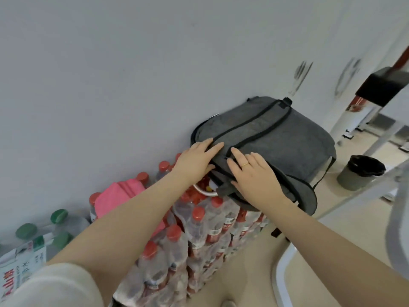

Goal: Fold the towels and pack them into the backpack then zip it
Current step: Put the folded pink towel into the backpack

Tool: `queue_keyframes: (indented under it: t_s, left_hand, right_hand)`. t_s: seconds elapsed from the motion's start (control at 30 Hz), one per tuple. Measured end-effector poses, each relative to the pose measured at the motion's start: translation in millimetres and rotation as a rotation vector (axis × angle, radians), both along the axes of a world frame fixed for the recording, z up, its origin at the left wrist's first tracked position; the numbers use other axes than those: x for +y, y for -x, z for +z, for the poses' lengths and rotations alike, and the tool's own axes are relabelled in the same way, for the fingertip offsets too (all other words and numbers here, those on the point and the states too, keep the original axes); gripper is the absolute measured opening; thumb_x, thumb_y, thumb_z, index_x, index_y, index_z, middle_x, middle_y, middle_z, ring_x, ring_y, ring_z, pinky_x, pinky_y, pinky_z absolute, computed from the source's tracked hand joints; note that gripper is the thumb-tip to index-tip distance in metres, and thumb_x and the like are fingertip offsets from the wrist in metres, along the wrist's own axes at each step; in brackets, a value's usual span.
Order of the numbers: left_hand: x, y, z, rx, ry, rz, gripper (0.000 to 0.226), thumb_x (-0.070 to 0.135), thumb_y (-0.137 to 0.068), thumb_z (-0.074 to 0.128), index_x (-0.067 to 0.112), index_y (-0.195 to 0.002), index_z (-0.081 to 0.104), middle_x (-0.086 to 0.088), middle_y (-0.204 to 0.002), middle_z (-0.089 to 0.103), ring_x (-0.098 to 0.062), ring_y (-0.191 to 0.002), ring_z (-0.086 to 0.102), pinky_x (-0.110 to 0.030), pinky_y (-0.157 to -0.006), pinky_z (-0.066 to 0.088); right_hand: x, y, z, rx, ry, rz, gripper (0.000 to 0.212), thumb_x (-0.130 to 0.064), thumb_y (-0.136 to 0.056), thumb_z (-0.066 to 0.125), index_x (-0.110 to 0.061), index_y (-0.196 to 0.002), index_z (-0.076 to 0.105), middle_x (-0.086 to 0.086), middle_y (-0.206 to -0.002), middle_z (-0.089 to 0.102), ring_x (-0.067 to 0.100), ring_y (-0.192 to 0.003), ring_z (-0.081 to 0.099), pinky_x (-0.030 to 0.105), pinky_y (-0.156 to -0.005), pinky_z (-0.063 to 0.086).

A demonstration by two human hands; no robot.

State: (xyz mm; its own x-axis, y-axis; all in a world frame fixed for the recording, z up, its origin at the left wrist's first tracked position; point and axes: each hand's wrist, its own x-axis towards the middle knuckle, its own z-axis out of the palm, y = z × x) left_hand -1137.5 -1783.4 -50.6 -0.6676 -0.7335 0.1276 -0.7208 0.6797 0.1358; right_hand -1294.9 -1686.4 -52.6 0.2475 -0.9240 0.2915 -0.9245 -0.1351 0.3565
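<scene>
The wall [110,74] stands right behind the backpack [276,140], closing that side. Red-capped bottle packs [199,229] fill the space beneath it, with a pink towel [119,196] lying on them to the left. Open floor [254,273] lies on the near right, bounded by a grey bin [358,173] and white table legs [345,120].

a plain pale grey wall [110,74] fills the upper left and centre of the frame. pale beige floor [254,273] runs along the bottom right. a grey bin with a black liner [359,171] stands at right, white table legs [345,116] at the upper right, dark scuff marks [301,76] on the wall near them.
</scene>
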Motion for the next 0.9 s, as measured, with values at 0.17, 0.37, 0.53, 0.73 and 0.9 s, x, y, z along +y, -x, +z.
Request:
queue_keyframes:
  t_s: [0.17,0.37,0.53,0.73,0.9]
  left_hand:
    - [-26,15,25,0.06,0.064,-0.061,0.059,0.05,-0.087,0.044,0.02,-0.137,0.042,-0.008,-0.138,0.046,-0.03,-0.126,0.042,-0.042,-0.102,0.035]
    - [-47,71,75,0.28,0.282,-0.04,0.037,0.034,-0.092,0.044,0.015,-0.121,0.057,-0.007,-0.122,0.06,-0.031,-0.11,0.054,-0.04,-0.091,0.04]
    - [-70,138,79,0.243,0.197,-0.02,0.045,0.012,-0.091,0.041,0.025,-0.135,0.043,-0.001,-0.134,0.049,-0.026,-0.126,0.039,-0.036,-0.105,0.022]
    - [-93,179,57,0.318,0.273,0.129,0.048,0.0,-0.076,0.062,0.006,-0.123,0.053,-0.021,-0.129,0.05,-0.04,-0.123,0.042,-0.049,-0.106,0.026]
    - [-89,166,21,0.167,0.038,-0.038,0.044,0.04,-0.092,0.044,0.011,-0.123,0.053,-0.012,-0.132,0.049,-0.031,-0.123,0.043,-0.039,-0.1,0.032]
  right_hand:
    - [-22,38,33,-0.155,0.111,0.109,0.033,-0.021,-0.056,0.082,-0.015,-0.083,0.064,0.001,-0.066,0.063,0.023,-0.057,0.062,0.028,-0.055,0.046]
    - [-44,98,79,-0.49,0.184,0.011,0.018,-0.024,-0.087,0.056,-0.011,-0.097,0.064,0.008,-0.082,0.069,0.031,-0.072,0.063,0.032,-0.059,0.045]
    - [-58,140,79,-0.782,0.198,-0.096,0.022,-0.032,-0.092,0.052,-0.017,-0.103,0.062,0.005,-0.09,0.068,0.027,-0.086,0.06,0.038,-0.074,0.048]
    - [-81,185,47,-0.999,0.044,-0.34,0.031,-0.031,-0.09,0.056,-0.01,-0.112,0.05,0.009,-0.105,0.062,0.029,-0.099,0.055,0.035,-0.075,0.041]
    - [-92,197,6,-0.751,-0.017,-0.572,0.049,-0.043,-0.084,0.061,-0.012,-0.12,0.046,0.012,-0.127,0.047,0.033,-0.118,0.041,0.042,-0.093,0.036]
